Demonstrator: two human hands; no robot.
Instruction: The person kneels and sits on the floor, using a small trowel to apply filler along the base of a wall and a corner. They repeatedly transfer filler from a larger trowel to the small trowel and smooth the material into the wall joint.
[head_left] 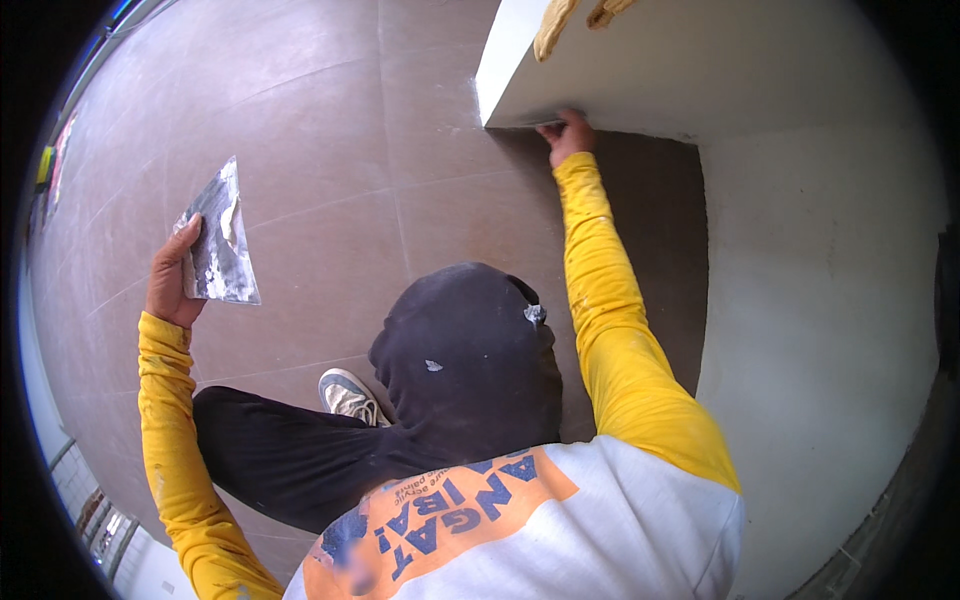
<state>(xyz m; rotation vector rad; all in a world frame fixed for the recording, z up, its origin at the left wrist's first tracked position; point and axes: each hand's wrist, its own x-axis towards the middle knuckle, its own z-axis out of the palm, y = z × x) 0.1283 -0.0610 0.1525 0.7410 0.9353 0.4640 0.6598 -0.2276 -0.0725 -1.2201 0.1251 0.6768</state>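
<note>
My left hand is closed on a thin metal putty plate, raised over the floor at the left. White putty is smeared on its face, with a thicker dab near the upper edge. My right arm reaches far forward, and my right hand is low against the white wall, close to its corner and bottom edge. Its fingers are pinched together. A thin, dark edge shows beside the fingertips along the wall, but the thing they hold is too small to make out.
Brown tiled floor with pale joint lines spreads ahead and left. Another white wall rises close on my right. Tan, finger-like shapes hang at the top. My bent knee and grey shoe are below.
</note>
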